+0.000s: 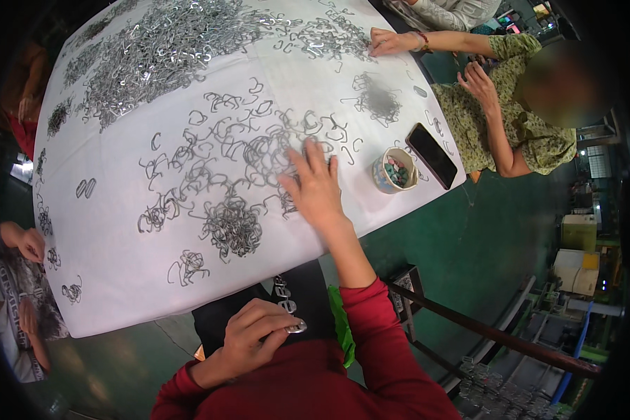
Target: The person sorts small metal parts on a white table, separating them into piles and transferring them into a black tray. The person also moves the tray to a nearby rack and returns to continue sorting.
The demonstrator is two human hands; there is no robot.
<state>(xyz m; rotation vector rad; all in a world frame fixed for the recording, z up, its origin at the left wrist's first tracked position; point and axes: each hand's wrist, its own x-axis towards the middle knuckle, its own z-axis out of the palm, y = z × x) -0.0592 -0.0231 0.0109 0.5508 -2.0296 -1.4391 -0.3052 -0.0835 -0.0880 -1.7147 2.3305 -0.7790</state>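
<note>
My right hand reaches over the white table, fingers apart, touching a loose spread of bent wire hooks. It is slightly blurred. Close to my body, my left hand pinches a shiny oval metal link between thumb and fingertips. A short chain of similar links shows just beyond that hand, against my dark lap; whether it joins the pinched link I cannot tell. A denser clump of hooks lies on the table between my two hands.
A large heap of metal pieces covers the table's far left. Right of my right hand stand a paper cup with small coloured pieces and a dark phone. A co-worker's hand touches hooks at far right; another person's hand is at left.
</note>
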